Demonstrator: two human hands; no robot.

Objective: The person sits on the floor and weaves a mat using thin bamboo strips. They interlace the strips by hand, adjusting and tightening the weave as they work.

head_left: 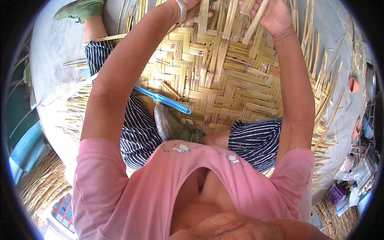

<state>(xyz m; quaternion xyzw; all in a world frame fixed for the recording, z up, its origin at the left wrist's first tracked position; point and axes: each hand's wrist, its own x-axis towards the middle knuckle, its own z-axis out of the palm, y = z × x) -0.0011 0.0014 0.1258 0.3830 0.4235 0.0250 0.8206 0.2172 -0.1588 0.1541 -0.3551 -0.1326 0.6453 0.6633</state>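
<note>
A woven mat of split bamboo strips (224, 76) lies in front of me, with loose strip ends sticking out round its edges. At its far part, my right hand (275, 17) is closed on a pale bamboo strip (256, 22) that slants down toward the weave. My left hand (194, 11), with a bangle (182, 11) on the wrist, is curled among upright strips at the top edge. The picture's edge cuts it off, and what it grips is unclear. A blue ribbed handle (170, 102) rests on the mat near a short loose piece of bamboo (170, 89).
My shoe (164, 122) is on the mat's near edge; my other shoe (82, 11) is on the grey floor at far left. Straw bundles (44, 176) and a blue rounded object (28, 146) stand at left. An orange-brown pot (353, 85) and mixed clutter (358, 172) are at right.
</note>
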